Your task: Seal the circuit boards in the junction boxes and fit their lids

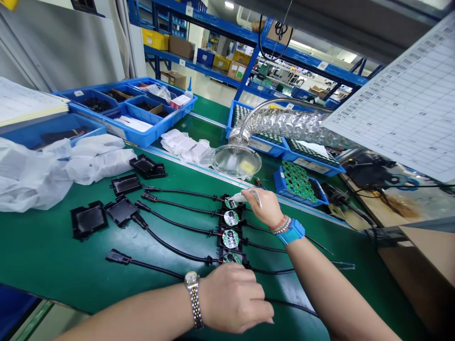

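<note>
Several black housings with round green circuit boards [231, 218] stand in a column on the green bench, black cables running out on both sides. My right hand [265, 206] is closed around a white tube [239, 198], its tip at the farthest board [230, 203]. The nearest visible board [232, 258] lies just beyond my left hand [236, 300], which is curled with the back up over the near end of the column. Its fingertips are hidden, so what it holds, if anything, cannot be made out.
Black covers [88, 220] and white wrapped bundles [85, 158] lie at left. Blue parts trays [142, 137] stand behind them. A clear extraction hood [236, 161] hangs beyond my right hand. A blue bin [322, 201] of green boards and a cardboard box [419, 255] are at right.
</note>
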